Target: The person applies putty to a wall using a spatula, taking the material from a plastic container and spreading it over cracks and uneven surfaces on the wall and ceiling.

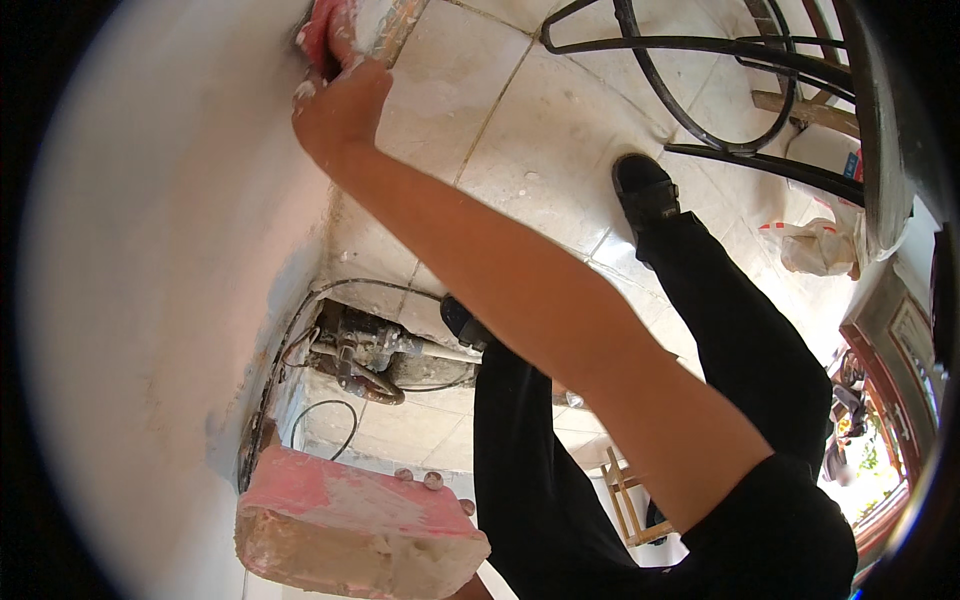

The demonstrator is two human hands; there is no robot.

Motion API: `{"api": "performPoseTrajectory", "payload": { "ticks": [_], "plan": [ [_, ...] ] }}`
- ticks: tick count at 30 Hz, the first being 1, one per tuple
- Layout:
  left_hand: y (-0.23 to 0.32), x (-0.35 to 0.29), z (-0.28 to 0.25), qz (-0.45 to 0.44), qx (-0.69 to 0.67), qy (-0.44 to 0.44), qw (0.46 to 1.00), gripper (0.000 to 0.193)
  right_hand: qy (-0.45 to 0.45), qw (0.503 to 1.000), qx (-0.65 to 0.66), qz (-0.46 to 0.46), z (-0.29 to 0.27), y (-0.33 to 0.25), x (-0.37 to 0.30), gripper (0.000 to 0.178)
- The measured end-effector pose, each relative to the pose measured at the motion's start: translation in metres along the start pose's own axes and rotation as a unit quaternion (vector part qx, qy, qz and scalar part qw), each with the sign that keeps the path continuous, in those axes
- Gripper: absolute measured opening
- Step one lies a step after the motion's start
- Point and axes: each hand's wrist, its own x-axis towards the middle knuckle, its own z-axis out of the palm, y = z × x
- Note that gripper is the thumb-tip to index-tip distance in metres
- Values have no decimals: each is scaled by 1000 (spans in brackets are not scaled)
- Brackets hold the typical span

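Observation:
My right arm reaches up and left along the wall (160,280). At its end my right hand (345,112), smeared with white paste, is closed round a red thing (317,38) against the wall; its kind cannot be made out at the picture's edge. At the lower left is a pink box-shaped tub (360,492), coated with beige and white plaster and tilted. Fingertips of my left hand (433,480) curl over its far edge, gripping it; the rest of that hand is hidden behind the tub.
At the wall's foot a machine with a dark metal body (360,340) lies in a floor recess, a black cable (300,310) beside it. My legs stand on pale tiles (520,190). A black metal frame (690,45), a plastic bag (815,245) and a small wooden stool (625,500) stand around.

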Motion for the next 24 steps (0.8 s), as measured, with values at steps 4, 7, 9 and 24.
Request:
{"api": "performPoseTrajectory", "payload": {
  "ticks": [4,7,9,24],
  "plan": [
    [-1,-1,10,-25,19,-21,999,40,-87,982,-127,-111,-27,15,-55,40],
    [5,-19,-59,43,17,55,997,40,-179,983,-37,1,-70,26,-69,37],
    [6,-19,-58,130,17,153,979,41,-197,975,31,103,-103,44,-53,35],
    [-8,-21,-15,1,-67,-33,997,52,-156,985,17,65,-46,2,-37,48]
  ]
}}
